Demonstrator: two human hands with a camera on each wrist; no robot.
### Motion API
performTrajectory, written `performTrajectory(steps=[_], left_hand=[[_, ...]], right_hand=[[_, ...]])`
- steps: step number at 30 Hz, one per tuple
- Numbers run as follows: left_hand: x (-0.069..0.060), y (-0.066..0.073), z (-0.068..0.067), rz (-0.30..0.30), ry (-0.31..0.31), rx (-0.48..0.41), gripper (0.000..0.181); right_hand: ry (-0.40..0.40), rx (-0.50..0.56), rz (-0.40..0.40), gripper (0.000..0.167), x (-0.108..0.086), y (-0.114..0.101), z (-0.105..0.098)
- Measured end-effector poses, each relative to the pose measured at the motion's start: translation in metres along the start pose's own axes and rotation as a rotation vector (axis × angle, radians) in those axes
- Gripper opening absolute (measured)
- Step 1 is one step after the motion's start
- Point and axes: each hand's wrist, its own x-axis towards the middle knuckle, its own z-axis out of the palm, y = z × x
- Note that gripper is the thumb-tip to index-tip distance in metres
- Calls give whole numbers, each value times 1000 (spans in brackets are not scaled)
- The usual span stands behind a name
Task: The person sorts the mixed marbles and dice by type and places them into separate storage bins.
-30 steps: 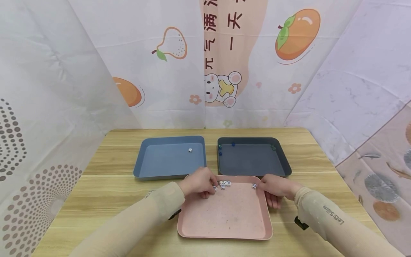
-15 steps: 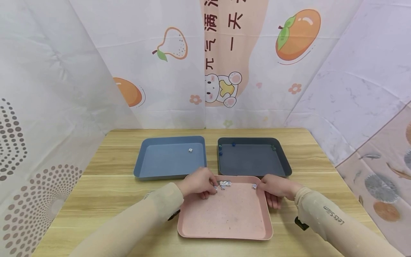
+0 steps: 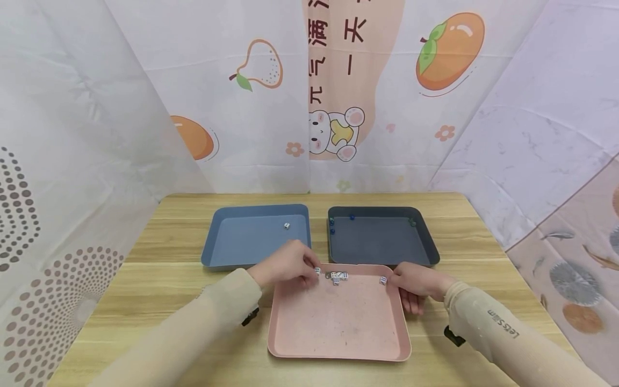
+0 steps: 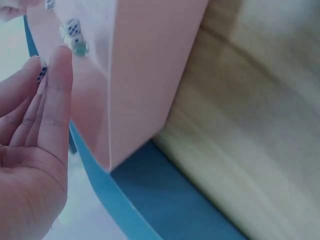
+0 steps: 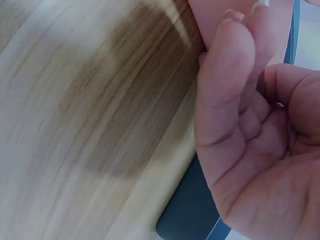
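Where the blue tray (image 3: pixel 251 236) stood: one white die (image 3: pixel 287 226) lay toward its right.
Left hand (image 3: pixel 285 263): thumb and finger pinched a second die (image 3: pixel 317 271) over the far left corner of the pink tray (image 3: pixel 338 322).
Pink tray: four clustered dice (image 3: pixel 339 275) sat there, one green bead (image 4: pixel 80 49) just left of them.
Dark tray (image 3: pixel 377 244): it held at least three blue beads (image 3: pixel 352 217).
Right hand (image 3: pixel 417 280): bent fingers were at the pink tray's right wall, beside one separate die (image 3: pixel 383 280); whether they gripped it could not be told.
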Motion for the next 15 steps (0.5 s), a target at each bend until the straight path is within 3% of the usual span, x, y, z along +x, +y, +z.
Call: performTrajectory(steps=[15], left_hand=[[-5, -18, -39, -86, 116, -64, 23]], right_hand=[[1, -4, -6, 43, 2, 3, -1]])
